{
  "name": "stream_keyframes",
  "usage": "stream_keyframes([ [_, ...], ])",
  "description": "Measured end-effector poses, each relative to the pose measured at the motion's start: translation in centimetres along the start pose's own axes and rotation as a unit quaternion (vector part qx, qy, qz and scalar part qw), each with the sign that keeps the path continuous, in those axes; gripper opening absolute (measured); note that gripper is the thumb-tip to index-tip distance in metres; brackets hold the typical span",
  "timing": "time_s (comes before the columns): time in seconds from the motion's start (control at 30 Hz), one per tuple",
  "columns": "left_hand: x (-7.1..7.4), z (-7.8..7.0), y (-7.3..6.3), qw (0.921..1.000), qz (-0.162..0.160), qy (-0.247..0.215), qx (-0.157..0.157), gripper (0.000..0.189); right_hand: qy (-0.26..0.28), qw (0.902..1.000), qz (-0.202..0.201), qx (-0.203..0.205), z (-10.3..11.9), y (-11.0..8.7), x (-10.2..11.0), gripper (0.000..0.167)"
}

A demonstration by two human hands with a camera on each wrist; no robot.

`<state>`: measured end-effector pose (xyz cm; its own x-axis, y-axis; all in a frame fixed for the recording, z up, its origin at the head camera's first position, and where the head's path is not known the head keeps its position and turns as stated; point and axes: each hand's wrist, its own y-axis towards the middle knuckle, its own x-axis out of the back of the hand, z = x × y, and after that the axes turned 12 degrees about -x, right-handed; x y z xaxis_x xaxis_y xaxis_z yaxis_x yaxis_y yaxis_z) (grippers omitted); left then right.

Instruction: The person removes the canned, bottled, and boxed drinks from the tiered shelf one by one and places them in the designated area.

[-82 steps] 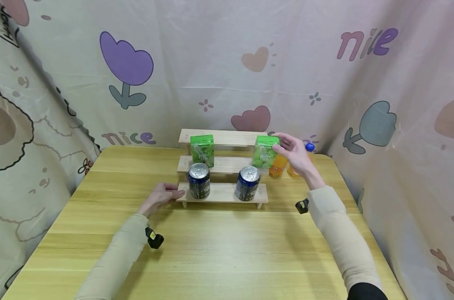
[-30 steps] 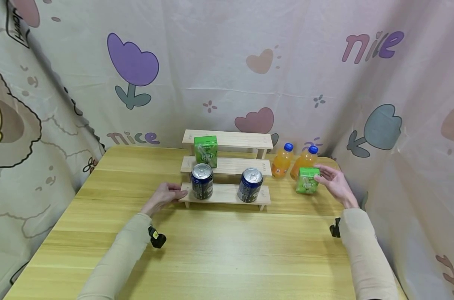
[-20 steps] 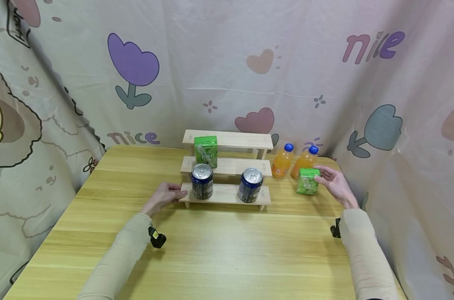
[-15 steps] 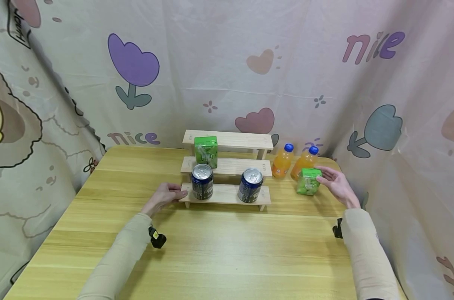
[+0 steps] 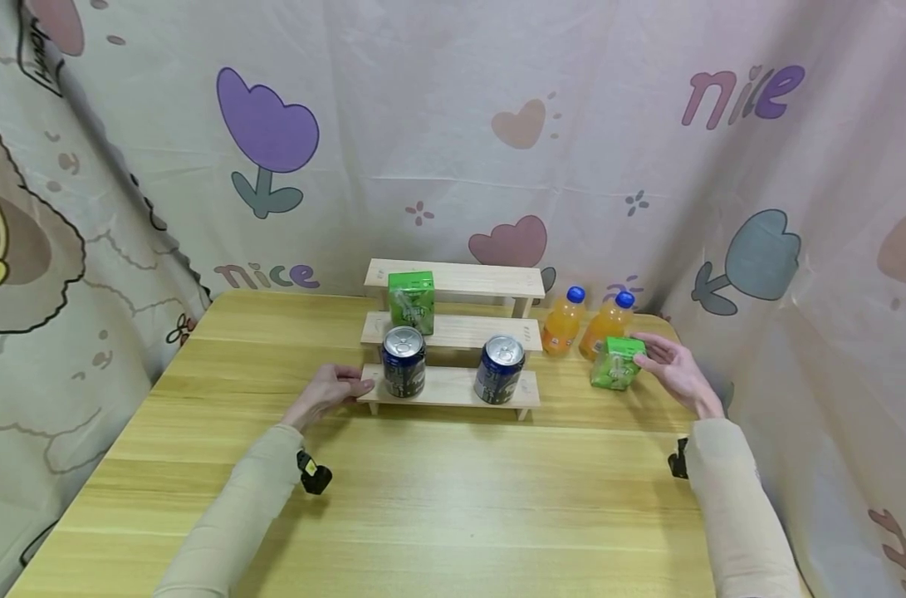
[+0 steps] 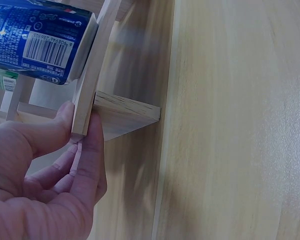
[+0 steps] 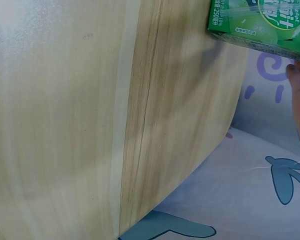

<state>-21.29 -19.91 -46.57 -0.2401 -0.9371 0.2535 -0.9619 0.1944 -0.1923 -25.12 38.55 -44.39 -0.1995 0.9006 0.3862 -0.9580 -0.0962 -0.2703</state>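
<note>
Here the wooden three-tier shelf [image 5: 448,384] is pinched at its lowest tier's end by the left hand [image 5: 327,394], seemingly for steadiness, while beside it a green juice carton [image 5: 614,365] is gripped side-on by the right hand [image 5: 677,370], in front of a blue-capped orange-drink bottle [image 5: 604,324].

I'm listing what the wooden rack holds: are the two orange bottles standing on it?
No, both orange bottles stand on the table, beyond the right end of the wooden rack.
</note>
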Motion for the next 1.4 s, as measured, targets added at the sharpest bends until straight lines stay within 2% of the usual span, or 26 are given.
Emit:
stream_keyframes([
  [0.07, 0.0, 0.0, 0.0, 1.0, -0.001, -0.001, 0.001, 0.054, 0.016, 0.9998, -0.011, 0.01, 0.2, 0.0, 0.0, 0.065],
  [0.17, 0.0, 0.0, 0.0, 1.0, -0.001, 0.0, 0.001, 0.054, 0.028, 0.9976, -0.05, 0.039, 0.8, -0.1, -0.2, 0.063],
  [0.37, 0.0, 0.0, -0.1, 1.0, -0.001, 0.006, -0.002, 0.056, 0.014, 0.9882, -0.134, 0.073, 3.7, -0.4, -1.2, 0.06],
  [0.5, -0.1, 0.1, 0.0, 0.9999, -0.003, 0.007, -0.006, 0.055, -0.016, 0.9843, -0.157, 0.08, 6.3, -0.8, -2.4, 0.059],
  [0.57, -0.1, 0.2, 0.1, 0.9999, -0.004, 0.006, -0.01, 0.055, -0.018, 0.9832, -0.158, 0.09, 7.5, -1.0, -3.1, 0.054],
  [0.73, -0.1, 0.2, 0.1, 0.9999, -0.003, 0.009, -0.011, 0.057, -0.01, 0.9856, -0.129, 0.109, 10.9, -1.5, -5.3, 0.047],
  [1.0, 0.0, 0.3, 0.1, 0.9998, 0.001, 0.013, -0.014, 0.057, -0.016, 0.9943, -0.032, 0.1, 15.9, -1.8, -9.8, 0.063],
  [1.17, 0.0, 0.4, 0.3, 0.9998, 0.004, -0.002, -0.018, 0.052, -0.017, 0.9931, 0.016, 0.115, 18.1, -1.5, -12.4, 0.064],
  [1.4, 0.1, 0.5, 0.3, 0.9998, 0.003, 0.014, -0.01, 0.058, -0.026, 0.9899, 0.056, 0.127, 20.8, -0.8, -15.6, 0.062],
])
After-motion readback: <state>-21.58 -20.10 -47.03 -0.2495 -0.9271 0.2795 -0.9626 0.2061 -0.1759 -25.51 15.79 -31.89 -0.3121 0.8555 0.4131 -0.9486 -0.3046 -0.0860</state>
